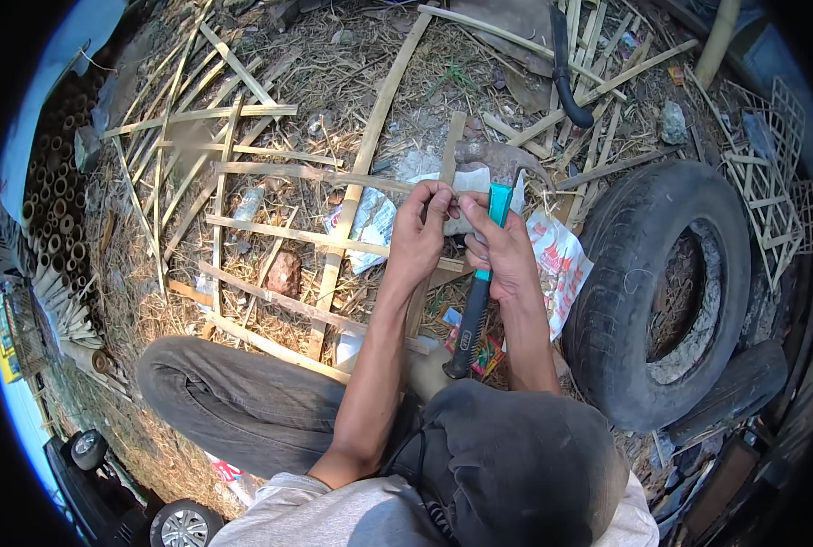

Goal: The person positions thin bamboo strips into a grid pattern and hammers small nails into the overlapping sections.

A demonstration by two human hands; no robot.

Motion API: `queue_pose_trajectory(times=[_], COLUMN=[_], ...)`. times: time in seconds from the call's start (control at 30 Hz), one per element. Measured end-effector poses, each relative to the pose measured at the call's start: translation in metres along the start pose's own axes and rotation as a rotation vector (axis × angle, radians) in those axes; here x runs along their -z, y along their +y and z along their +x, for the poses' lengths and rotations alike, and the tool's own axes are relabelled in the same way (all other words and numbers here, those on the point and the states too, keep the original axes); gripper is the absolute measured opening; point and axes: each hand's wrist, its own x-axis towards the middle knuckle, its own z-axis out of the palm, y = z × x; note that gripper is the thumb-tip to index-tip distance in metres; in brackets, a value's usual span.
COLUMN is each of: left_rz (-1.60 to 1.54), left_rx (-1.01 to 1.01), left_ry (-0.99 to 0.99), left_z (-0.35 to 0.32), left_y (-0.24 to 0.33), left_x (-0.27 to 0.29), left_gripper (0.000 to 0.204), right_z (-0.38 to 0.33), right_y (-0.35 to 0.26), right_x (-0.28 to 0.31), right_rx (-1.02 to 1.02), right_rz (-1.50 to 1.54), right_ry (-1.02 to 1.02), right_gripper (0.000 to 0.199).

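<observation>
Here your right hand (502, 251) clamped on hammer (477, 292), handle toward you; left hand (417, 239) pinches bamboo strip (447, 164), just beside hammer head.

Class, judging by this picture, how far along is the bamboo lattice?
Done: several slats already cross in the lattice. In hand: the left hand pinches a slat, and the right hand grips a hammer. Left: loose strips lie unused beyond.

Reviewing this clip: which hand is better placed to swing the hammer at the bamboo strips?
The right hand, probably. It already wraps the hammer by its teal and black handle, head up near the bamboo lattice. The left hand pinches a strip, so it looks busy steadying.
</observation>
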Motion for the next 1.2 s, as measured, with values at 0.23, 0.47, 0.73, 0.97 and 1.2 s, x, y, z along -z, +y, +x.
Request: queue_pose_trajectory(times=[0.23, 0.47, 0.73, 0.97, 1.2], left_rz=[0.026, 0.056, 0.096, -0.219, -0.383], left_rx=[-0.149, -0.159, 0.039, 0.218, 0.227], left_ry=[-0.085, -0.254, -0.190, -0.012, 0.131], left_z=[0.036, 0.076, 0.074, 0.054, 0.060], left_y=[0.067, 0.146, 0.147, 0.123, 0.107], left_x=[0.001, 0.018, 0.054, 0.073, 0.080], left_gripper=[0.019, 0.022, 0.025, 0.026, 0.017], right_z=[-0.006, -0.011, 0.012, 0.014, 0.056], right_y=[-0.105, -0.185, -0.168, -0.085, -0.049], right_x=[-0.046, -0.119, -0.148, -0.155, -0.156], right_rx=[0.090, 0.220, 0.139, 0.240, 0.154], right_rz=[-0.384, -0.861, -1.155, -0.941, -0.846], right_ry=[-0.068, -0.068, -0.078, 0.059, 0.056], right_gripper=[0.030, 0.024, 0.028, 0.026, 0.025])
